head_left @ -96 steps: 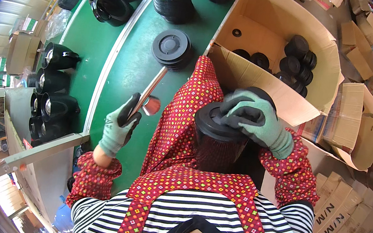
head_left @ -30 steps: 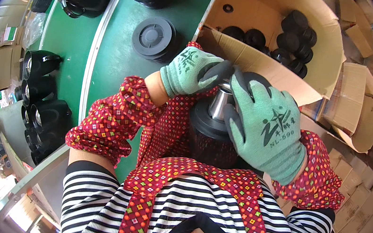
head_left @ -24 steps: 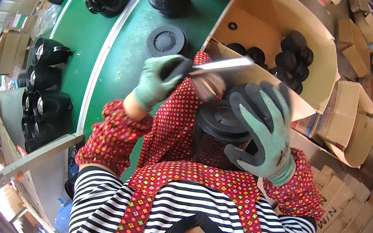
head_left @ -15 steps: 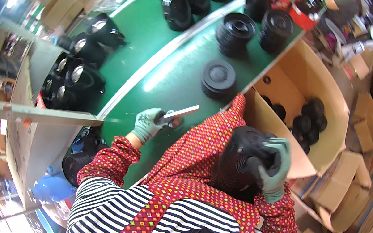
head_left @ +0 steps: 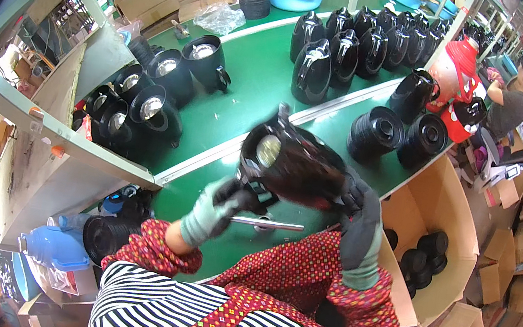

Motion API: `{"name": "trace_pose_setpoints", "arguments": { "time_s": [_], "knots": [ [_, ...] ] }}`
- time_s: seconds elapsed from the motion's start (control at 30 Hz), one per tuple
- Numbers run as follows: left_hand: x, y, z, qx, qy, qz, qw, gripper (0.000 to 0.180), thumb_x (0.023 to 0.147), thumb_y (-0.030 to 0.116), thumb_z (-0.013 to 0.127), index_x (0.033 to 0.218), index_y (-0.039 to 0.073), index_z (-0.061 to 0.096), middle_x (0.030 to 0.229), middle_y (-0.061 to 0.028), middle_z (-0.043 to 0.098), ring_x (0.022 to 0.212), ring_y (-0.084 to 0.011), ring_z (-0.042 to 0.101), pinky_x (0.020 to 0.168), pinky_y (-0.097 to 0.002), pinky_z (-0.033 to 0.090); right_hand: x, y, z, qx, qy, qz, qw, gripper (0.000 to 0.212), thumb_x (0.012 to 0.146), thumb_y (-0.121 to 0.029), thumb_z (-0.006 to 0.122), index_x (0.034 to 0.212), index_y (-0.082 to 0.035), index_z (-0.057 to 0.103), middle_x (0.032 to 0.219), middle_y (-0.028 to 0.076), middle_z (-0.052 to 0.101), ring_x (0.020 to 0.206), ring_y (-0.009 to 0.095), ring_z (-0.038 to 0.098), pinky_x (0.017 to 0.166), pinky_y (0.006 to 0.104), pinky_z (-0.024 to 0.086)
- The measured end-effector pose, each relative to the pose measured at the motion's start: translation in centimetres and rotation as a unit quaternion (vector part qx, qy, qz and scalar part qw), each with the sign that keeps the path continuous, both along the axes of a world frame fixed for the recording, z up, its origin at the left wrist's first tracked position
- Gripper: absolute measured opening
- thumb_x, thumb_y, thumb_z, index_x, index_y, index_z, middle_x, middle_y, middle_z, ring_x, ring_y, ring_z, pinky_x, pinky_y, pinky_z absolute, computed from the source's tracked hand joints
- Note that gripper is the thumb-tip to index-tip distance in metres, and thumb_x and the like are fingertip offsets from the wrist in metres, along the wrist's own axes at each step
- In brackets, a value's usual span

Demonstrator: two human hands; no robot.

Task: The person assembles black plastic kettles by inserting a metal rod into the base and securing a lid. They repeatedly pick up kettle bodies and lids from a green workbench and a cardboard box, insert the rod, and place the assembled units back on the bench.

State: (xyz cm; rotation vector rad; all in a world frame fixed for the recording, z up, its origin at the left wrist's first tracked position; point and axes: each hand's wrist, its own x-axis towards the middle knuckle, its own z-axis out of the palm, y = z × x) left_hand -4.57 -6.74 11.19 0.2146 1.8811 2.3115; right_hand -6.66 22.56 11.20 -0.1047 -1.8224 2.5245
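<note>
A black thermos jug (head_left: 310, 174) is tilted on its side in front of me, its mouth facing left and a shiny liner showing inside. My right hand (head_left: 362, 234), in a green glove with dark fingers, grips the jug's base end. At the mouth end, my gloved left hand (head_left: 215, 210) has closed fingers against the lower rim. A thin metal bar (head_left: 279, 225) sticks out to the right from the left hand, above the green table. Part of the left fingers is hidden by the jug and by blur.
Stacked black discs (head_left: 376, 134) stand at the table's right edge, beside a cardboard box (head_left: 453, 271) holding black round parts. Black jugs stand upright (head_left: 313, 70) at the back and lie tipped (head_left: 152, 108) at left. A red-and-white thermos (head_left: 452, 70) stands at right, near another person (head_left: 514, 99).
The jug has come up from my lap at the right to over the table, turned sideways. My left hand has moved to its mouth with the bar. The view has shifted farther along the table.
</note>
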Motion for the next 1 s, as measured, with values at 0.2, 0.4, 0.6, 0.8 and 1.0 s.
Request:
{"name": "trace_pose_setpoints", "arguments": {
  "time_s": [0.2, 0.4, 0.6, 0.8, 1.0],
  "knots": [
    [-22.2, -5.1, -5.4, -0.189, 0.077, 0.141, 0.969, 0.036, 0.104, 0.032, 0.069, 0.116, -0.001, 0.066, 0.096, -0.0050, 0.069, 0.081, -0.0162, 0.067, 0.079, -0.0353, 0.060, 4.7, -1.1, -6.6, 0.220, 0.089, -0.020, 0.971, 0.044, 0.093, 0.006, 0.065, 0.137, 0.003, 0.060, 0.131, 0.016, 0.062, 0.118, 0.024, 0.064, 0.104, 0.0362, 0.050],
    [-42.2, -7.4, -9.6, -0.227, 0.052, 0.248, 0.940, 0.027, 0.099, 0.030, 0.076, 0.102, 0.003, 0.075, 0.080, -0.0014, 0.068, 0.069, -0.0127, 0.064, 0.060, -0.0327, 0.057, 4.9, -1.4, -6.6, 0.353, 0.130, 0.046, 0.925, 0.047, 0.087, -0.003, 0.075, 0.132, 0.002, 0.063, 0.124, 0.021, 0.067, 0.110, 0.039, 0.067, 0.095, 0.0426, 0.054],
    [-45.3, -6.2, -10.0, -0.443, 0.085, 0.346, 0.823, 0.069, 0.085, 0.061, 0.082, 0.122, 0.004, 0.069, 0.106, -0.0178, 0.075, 0.102, -0.0364, 0.073, 0.091, -0.0453, 0.057, 4.7, -0.7, -6.9, 0.371, 0.101, 0.055, 0.922, 0.044, 0.088, -0.006, 0.073, 0.131, 0.003, 0.066, 0.125, 0.022, 0.068, 0.113, 0.041, 0.067, 0.101, 0.0465, 0.052],
    [-36.5, -9.7, -5.5, -0.534, 0.126, 0.432, 0.715, 0.109, 0.080, 0.051, 0.084, 0.163, 0.009, 0.026, 0.165, -0.0278, 0.030, 0.136, -0.0422, 0.055, 0.105, -0.0470, 0.055, 4.5, -1.0, -7.0, 0.387, 0.136, 0.047, 0.911, 0.040, 0.092, -0.002, 0.065, 0.132, 0.005, 0.066, 0.121, 0.017, 0.068, 0.097, 0.024, 0.067, 0.090, 0.0364, 0.054],
    [-34.6, -17.9, -6.8, -0.660, 0.039, 0.376, 0.650, 0.066, 0.088, 0.041, 0.080, 0.142, 0.008, 0.058, 0.161, -0.0228, 0.041, 0.116, -0.0424, 0.069, 0.095, -0.0485, 0.058, 4.6, -1.7, -6.9, 0.379, 0.125, 0.065, 0.915, 0.037, 0.094, -0.003, 0.064, 0.130, 0.005, 0.067, 0.125, 0.018, 0.067, 0.109, 0.028, 0.066, 0.096, 0.0371, 0.054]
  ]
}}
